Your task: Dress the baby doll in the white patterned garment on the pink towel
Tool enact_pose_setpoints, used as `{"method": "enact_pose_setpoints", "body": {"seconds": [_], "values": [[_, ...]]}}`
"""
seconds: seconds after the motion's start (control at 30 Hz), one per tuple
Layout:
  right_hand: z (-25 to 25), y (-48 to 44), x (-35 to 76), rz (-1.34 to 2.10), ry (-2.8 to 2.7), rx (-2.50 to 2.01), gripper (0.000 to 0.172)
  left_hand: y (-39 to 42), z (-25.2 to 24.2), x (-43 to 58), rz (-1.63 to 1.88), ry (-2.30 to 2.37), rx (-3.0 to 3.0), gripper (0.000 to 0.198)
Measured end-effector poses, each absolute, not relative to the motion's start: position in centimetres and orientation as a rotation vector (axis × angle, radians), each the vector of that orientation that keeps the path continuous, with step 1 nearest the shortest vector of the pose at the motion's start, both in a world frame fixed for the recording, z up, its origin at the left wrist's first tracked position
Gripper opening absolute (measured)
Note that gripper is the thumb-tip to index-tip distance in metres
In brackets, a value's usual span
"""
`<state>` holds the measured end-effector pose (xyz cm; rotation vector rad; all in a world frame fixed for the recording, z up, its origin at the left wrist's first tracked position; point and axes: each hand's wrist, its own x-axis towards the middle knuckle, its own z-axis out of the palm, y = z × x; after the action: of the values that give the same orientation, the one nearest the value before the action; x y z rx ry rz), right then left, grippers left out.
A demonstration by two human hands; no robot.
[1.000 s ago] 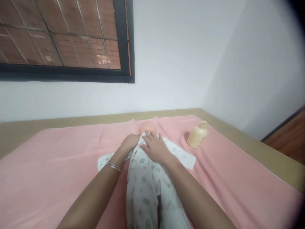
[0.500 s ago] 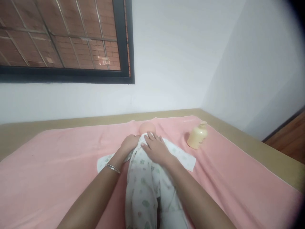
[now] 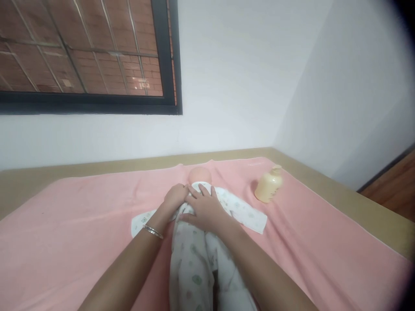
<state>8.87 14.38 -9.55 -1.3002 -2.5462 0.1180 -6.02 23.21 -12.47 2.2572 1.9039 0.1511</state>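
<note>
A white baby outfit (image 3: 191, 259) with small green and grey prints lies on the pink blanket, its sleeves spread to both sides. At its neck shows a smooth, round doll-like head (image 3: 200, 174); the face cannot be made out. My left hand (image 3: 176, 195), a silver bangle on its wrist, has its fingers curled on the cloth at the left of the chest, the fingertips partly hidden. Flat on the upper front of the outfit rests my right hand (image 3: 205, 209), fingers spread, close beside the left. The right sleeve (image 3: 248, 216) reaches out past it.
A pale yellow pump bottle (image 3: 268, 185) stands on the pink blanket (image 3: 81, 224) to the right. Beyond the blanket runs a tan surface edge (image 3: 233, 153) against the white wall. A dark-framed, barred window (image 3: 90, 101) is at upper left.
My right hand has slid a little left and down across the chest, nearer my left hand. More of the collar and right shoulder of the outfit shows. My left hand has barely moved.
</note>
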Motion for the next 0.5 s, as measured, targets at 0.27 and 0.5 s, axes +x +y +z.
{"method": "enact_pose_setpoints", "body": {"seconds": [0.27,0.5], "values": [[-9.4,14.6,9.4,0.134,-2.557,-1.241,0.047,23.5,-12.6,-5.9,0.104,1.894,2.290,0.021],[-9.6,15.3,10.0,0.166,-2.484,-1.273,0.049,23.2,-12.5,-6.5,0.187,1.822,2.346,0.031]]}}
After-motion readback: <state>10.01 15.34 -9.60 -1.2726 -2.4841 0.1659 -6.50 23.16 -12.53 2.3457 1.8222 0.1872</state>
